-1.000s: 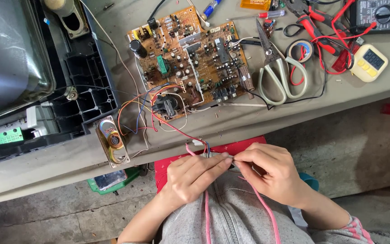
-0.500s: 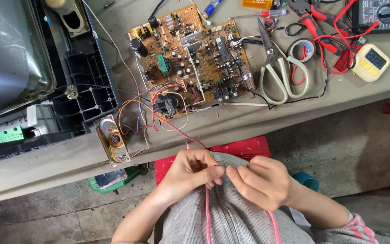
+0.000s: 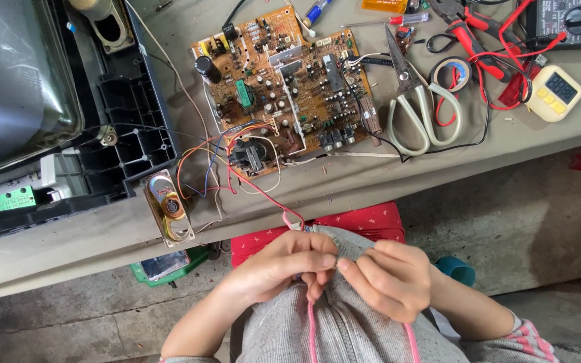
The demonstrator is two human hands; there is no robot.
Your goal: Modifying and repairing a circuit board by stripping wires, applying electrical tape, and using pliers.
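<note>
My left hand point(image 3: 284, 265) and my right hand point(image 3: 388, 279) meet over my lap, below the table edge. Both pinch the end of a thin red wire point(image 3: 263, 190) between fingertips; the held end is hidden by the fingers. That wire runs up from my hands to a brown circuit board point(image 3: 287, 91) lying flat on the table. Several other coloured wires loop from the board's lower left to a small oval speaker point(image 3: 168, 207) near the table's front edge. Pink cords point(image 3: 313, 329) of my grey top hang under the hands.
A dark television casing point(image 3: 55, 114) fills the left of the table. Scissors point(image 3: 415, 107) with pale handles, red-handled pliers point(image 3: 469, 33), a tape roll point(image 3: 448, 74), a multimeter point(image 3: 576, 20) with red leads and a small white timer point(image 3: 554, 92) lie to the right. A phone point(image 3: 163, 265) lies below the table.
My hands have drawn closer together and slightly lower over my lap, fingertips now touching around the wire end. The table's contents have not moved.
</note>
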